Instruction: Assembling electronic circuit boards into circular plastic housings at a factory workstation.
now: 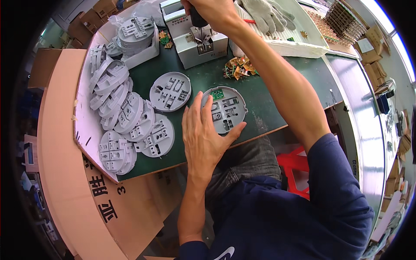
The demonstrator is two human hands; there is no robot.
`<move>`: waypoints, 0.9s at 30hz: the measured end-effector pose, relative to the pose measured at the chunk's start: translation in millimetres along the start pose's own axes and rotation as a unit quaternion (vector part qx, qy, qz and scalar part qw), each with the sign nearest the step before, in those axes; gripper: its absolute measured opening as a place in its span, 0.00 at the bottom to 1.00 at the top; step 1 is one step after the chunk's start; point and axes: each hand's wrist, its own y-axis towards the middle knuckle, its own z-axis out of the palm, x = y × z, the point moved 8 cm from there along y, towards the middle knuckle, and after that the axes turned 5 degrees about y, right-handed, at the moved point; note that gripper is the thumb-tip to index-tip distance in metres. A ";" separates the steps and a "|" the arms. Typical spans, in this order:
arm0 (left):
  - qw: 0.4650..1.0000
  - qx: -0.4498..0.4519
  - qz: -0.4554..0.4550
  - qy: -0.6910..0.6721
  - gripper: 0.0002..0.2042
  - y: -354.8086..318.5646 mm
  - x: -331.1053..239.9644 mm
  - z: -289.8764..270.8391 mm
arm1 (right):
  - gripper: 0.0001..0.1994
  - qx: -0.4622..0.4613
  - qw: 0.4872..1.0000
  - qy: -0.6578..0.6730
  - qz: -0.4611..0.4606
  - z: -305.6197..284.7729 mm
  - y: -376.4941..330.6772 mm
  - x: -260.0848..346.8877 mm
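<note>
A round grey plastic housing [233,113] lies on the green work surface, with a small green circuit board [218,95] set at its upper left. My left hand [203,134] grips this housing, fingers along its left side and thumb at its lower right edge. At the top, my right hand [216,15] is closed round the black handle of a screwdriver [198,18]. The tool points down at the front of a pale grey screw feeder [195,60]; its tip is hard to make out. A second round housing [170,92], with no green board showing, lies left of the first.
Several grey housings [130,113] are heaped at the left, beside a cardboard edge [56,143]. More are stacked in a white box [145,54]. Small circuit boards [239,68] lie right of the feeder. Gloves [266,16] rest on a white tray [299,48]. A red stool [295,171] stands below.
</note>
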 end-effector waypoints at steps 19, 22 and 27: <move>1.000 0.001 0.008 0.018 0.42 0.6 -0.1 1.2 | 0.24 0.067 0.979 0.114 0.153 2.1 -99.6 23.4; 1.000 -0.009 0.016 0.012 0.41 0.4 -1.9 -0.5 | 0.24 0.067 0.983 0.119 0.126 1.3 -100.4 24.8; 1.000 -0.008 0.011 0.008 0.41 -0.3 -1.8 -0.7 | 0.23 0.076 0.983 0.096 0.136 0.6 -103.7 8.2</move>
